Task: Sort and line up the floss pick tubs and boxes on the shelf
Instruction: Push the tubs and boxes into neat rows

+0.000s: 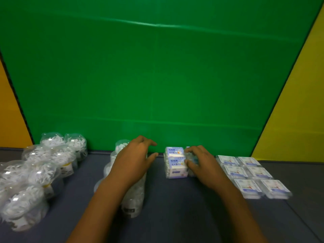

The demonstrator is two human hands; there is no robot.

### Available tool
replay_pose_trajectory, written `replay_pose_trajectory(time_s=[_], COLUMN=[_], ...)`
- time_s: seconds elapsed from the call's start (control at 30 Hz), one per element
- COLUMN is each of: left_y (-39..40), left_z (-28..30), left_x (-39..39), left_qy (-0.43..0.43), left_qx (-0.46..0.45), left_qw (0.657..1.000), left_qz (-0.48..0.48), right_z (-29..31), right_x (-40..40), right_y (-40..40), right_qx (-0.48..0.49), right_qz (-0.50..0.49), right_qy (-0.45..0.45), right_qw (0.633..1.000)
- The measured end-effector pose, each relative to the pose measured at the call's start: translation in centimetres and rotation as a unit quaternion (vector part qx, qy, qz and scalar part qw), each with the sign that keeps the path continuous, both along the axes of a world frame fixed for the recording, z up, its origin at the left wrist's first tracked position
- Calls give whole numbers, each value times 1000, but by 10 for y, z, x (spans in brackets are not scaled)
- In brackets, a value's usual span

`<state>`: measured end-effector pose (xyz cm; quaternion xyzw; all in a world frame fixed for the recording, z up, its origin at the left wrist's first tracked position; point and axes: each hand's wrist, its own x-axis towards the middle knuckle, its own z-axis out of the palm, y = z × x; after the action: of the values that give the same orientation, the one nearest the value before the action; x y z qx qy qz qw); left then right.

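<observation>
Both arms reached forward over the dark shelf (175, 207), bare forearms coming in from the near edge. The left hand (133, 160) hovered with its fingers spread and loosely bent, thumb stretched toward the centre boxes (175, 162) — it gripped nothing, poised over a row of clear tubs (129, 195) that ran from the backdrop toward the viewer. How near the palm sat to the tub tops could not be told.

The right hand (201, 163) was on the right side of the centre boxes, fingers curled against them and thumb low on the front — grasping the small cluster of blue-and-white boxes, which stood upright just short of the backdrop. More boxes under that hand were blurred.

Right of the centre boxes, six flat boxes (250, 174) lay face up in a tidy block, two wide and three deep. Far left of the centre boxes, a looser group of clear tubs (43, 165) packed with white floss picks crowded the shelf's edge, some with white labels.

Behind everything stood a green backdrop (157, 76), creased in faint horizontal lines, flanked by an orange panel (10, 120) on the left and a yellow panel (298, 102) on the right.
</observation>
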<state>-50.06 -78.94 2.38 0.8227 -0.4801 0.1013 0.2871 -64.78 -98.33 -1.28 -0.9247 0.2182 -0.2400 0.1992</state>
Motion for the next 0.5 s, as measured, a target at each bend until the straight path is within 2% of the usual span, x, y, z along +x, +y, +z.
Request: replay_pose_trajectory(time_s=[0.17,0.37,0.5], left_y=[-42,-74,-83], left_z=[-9,-42,-53], left_x=[-37,-50,-53], left_qy=[13,80,112], left_qx=[44,147,156], left_qw=[999,983,977], left_qz=[14,75,88], right_z=[0,-12,-17], right_x=[-30,-40,-34], right_y=[-46,-69,-77], right_qx=[-13,45,67], right_qz=[17,58,63], right_qy=[20,84,106], right_qw=[1000,994,990])
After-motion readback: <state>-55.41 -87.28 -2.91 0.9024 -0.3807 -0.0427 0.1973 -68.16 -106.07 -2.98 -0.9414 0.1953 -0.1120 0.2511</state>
